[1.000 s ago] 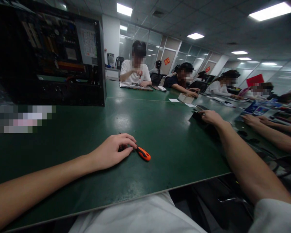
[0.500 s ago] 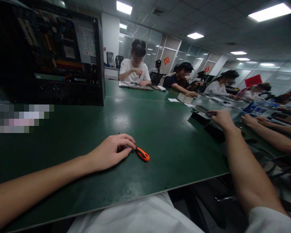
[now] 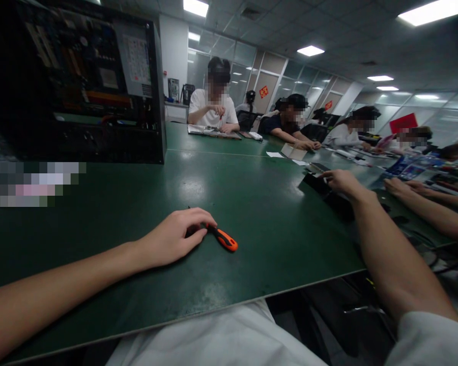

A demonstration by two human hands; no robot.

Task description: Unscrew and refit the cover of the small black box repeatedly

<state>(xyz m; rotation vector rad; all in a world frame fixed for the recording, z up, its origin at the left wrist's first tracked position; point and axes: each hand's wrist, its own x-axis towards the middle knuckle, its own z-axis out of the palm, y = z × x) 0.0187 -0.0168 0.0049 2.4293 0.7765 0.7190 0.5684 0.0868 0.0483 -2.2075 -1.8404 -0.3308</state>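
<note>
An orange and black screwdriver lies on the green table. My left hand rests on the tabletop with its fingers curled over the tool's shaft, while the handle sticks out to the right. Farther off at the right, my right hand has its fingertips pressed together at the edge of a dark flat object. This object sits among other black pieces, and my hand and forearm partly cover them. What kind of thing it is, I cannot tell.
An open computer case stands at the back left, its inner boards showing. A small open cardboard box and white papers lie ahead. Another person's forearms reach in from the right. Several people sit around the table.
My right hand has shifted slightly left and now sits lower over the dark object. The fingers of my left hand have moved slightly on the screwdriver, which stays in place.
</note>
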